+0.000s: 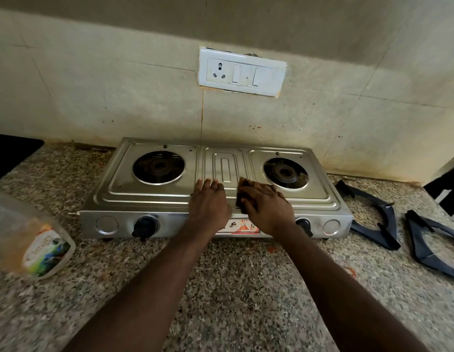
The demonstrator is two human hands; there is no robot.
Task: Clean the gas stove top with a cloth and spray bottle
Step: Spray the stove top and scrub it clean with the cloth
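L hand (209,203) flat, bracing stove (154,199) at mid-front. R hand (268,207) flat, pressing dark cloth (242,198) just right of it. Cloth prob soft, light, bunches: hold w/ whole palm. Steel looks slick. Spray bottle (40,247) left on counter (233,288).

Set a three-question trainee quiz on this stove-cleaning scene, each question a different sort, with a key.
1. Multiple choice: which hand presses the dark cloth onto the stove?
A. left hand
B. right hand
C. neither
2. True or false: both pan supports lie on the counter, off the burners, right of the stove.
3. Fill in: the bottle rests on the counter to the ____ of the stove.

Key: 1 B; 2 true; 3 left.
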